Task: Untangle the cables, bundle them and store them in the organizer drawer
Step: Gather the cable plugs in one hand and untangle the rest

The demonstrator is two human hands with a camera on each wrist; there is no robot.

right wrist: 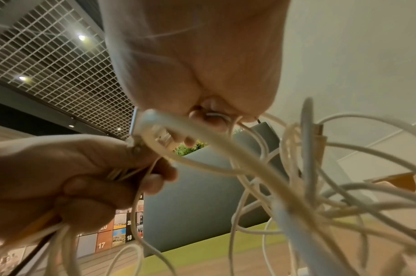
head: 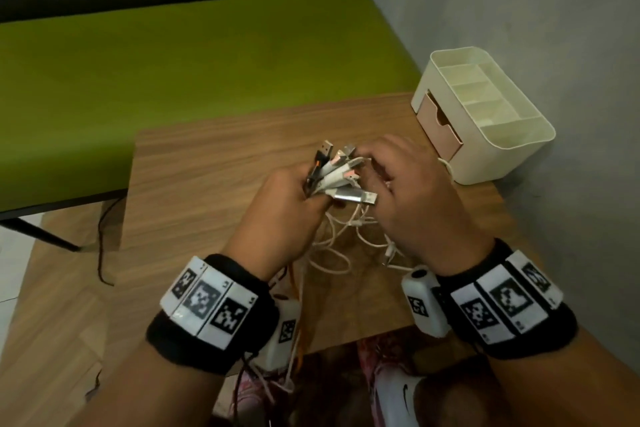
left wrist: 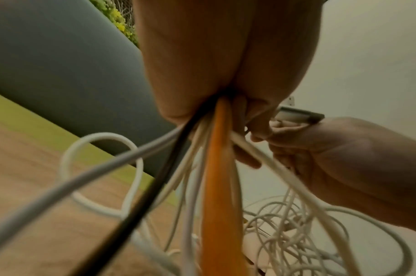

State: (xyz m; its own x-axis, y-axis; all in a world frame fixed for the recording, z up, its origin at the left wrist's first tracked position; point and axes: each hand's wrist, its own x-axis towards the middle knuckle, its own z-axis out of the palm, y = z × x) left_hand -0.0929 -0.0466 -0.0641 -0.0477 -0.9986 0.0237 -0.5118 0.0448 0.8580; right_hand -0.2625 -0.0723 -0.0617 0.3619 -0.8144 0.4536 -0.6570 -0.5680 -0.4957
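Note:
My left hand (head: 298,187) grips a bunch of cables just below their ends, so several USB plugs (head: 341,170) fan out above the fist. In the left wrist view an orange cable (left wrist: 217,168), a black cable (left wrist: 140,188) and several white ones run down out of that fist. My right hand (head: 379,166) is against the plugs, its fingertips (right wrist: 202,117) curled round a white cable (right wrist: 225,147) near its plug. The loose white tangle (head: 353,239) hangs between both wrists onto the wooden table (head: 207,166). A cream organizer (head: 512,163) with a pink drawer (head: 438,128) stands at the back right.
A green bench (head: 173,62) lies beyond the table, and a grey wall (head: 536,10) runs along the right. One white cable (head: 446,166) lies beside the organizer. A thin black cord (head: 102,239) hangs off the table's left edge. Shoes (head: 398,392) show below the near edge.

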